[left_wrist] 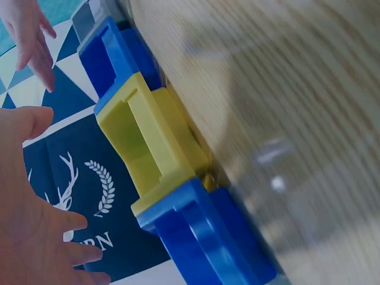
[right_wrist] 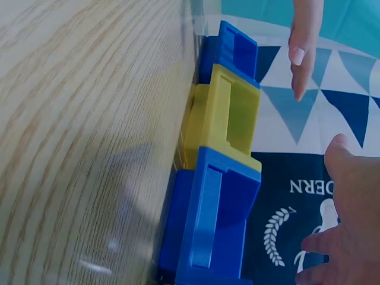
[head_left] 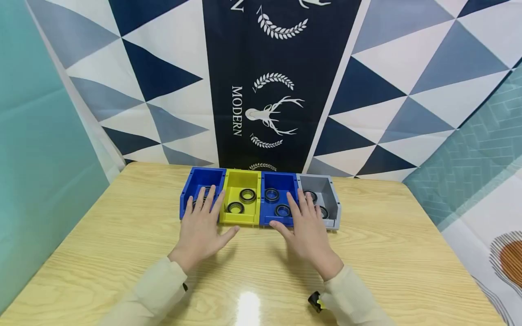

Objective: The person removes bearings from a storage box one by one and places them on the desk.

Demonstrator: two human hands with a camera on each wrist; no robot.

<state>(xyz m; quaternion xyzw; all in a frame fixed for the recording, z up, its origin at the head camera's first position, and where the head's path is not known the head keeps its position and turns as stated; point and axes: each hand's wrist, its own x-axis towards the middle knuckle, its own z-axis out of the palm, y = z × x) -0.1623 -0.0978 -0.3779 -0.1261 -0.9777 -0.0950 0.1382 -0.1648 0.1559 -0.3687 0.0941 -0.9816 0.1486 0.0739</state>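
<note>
Four-bin row: a left blue bin (head_left: 183,201), a yellow bin (head_left: 233,181), another blue bin (head_left: 280,180) and a grey bin (head_left: 316,182) stand side by side. Black-and-silver ring bearings (head_left: 247,201) lie inside them, a pair showing in the yellow one. My left hand (head_left: 200,233), palm down with fingers spread, hovers over the front of the left blue bin and partly hides its bearings. My right hand (head_left: 307,233) is spread likewise across the fronts of the second blue and grey bins. Both hands hold nothing; the wrist views show them above the bin fronts.
The bins stand near the back edge of a wood-grain table (head_left: 261,271). Behind it hangs a patterned curtain (head_left: 171,68) with triangles and a dark deer panel. A teal surface (head_left: 45,136) borders the left side. Dark bands show at both sleeve cuffs.
</note>
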